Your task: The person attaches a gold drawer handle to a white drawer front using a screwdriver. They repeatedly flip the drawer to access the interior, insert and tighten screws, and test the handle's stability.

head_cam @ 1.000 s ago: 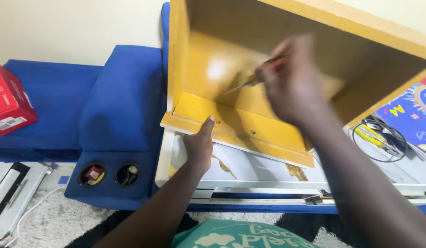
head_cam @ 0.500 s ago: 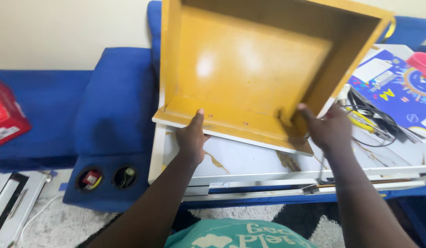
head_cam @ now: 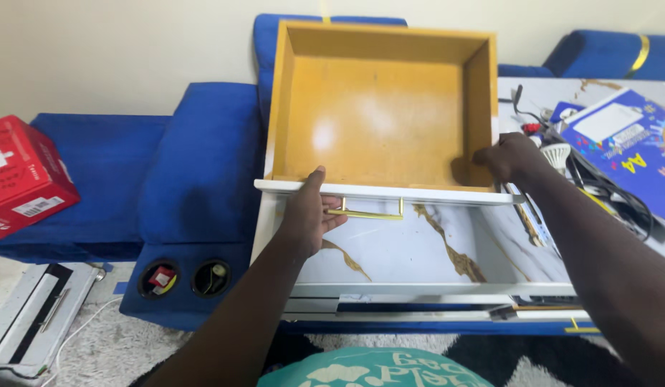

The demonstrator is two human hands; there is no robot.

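Both arms are reaching forward — left hand gripping with thumb raised, right hand curling closed.

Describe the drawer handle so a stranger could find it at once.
Start at the big yellow-lined drawer lying open side up on the white table. Along its near edge runs the white, gold-veined front panel, under the left hand. The handle is the slim gold bar there, the only straight metal piece among curving veins.

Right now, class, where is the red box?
In the head view, the red box sits at the far left edge, resting on the blue couch, well left of the yellow drawer and both hands.
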